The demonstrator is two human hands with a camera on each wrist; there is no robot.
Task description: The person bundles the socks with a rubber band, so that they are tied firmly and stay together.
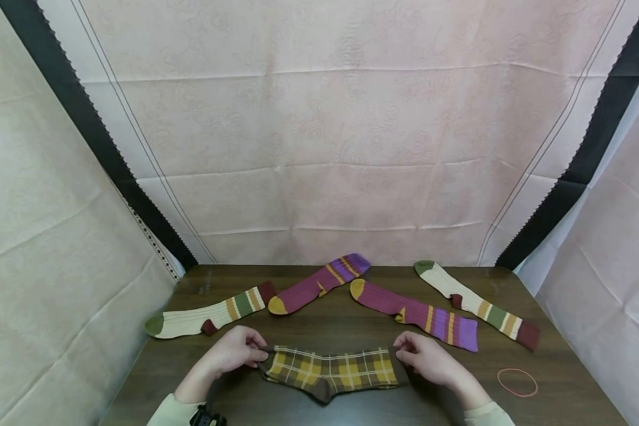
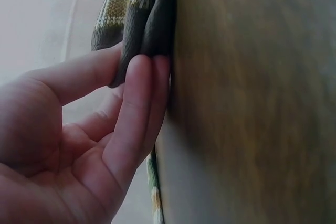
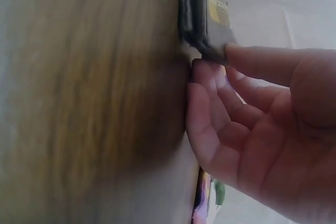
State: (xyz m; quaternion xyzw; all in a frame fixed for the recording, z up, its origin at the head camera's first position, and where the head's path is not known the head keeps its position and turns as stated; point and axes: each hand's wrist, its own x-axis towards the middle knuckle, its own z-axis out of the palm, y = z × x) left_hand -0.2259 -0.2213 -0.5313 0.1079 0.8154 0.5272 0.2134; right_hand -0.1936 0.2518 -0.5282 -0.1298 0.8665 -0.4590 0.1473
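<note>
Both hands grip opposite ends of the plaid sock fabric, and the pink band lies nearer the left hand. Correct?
No, the pink band lies nearer the right hand, as the head view shows. That hand and the left hand do grip opposite ends of the plaid sock fabric.

Site: booth-like fabric enclosure, probably a makeshift recording stand; dark wood-grain table [image 1: 559, 384] inside; pale patterned back curtain [image 1: 346, 130] hangs behind its far edge; left curtain [image 1: 58, 248] and right curtain [image 1: 602, 266] flank the side edges; black bands [image 1: 109, 142] slant down to both far corners; wider room hidden, so home or lab undetermined.
</note>
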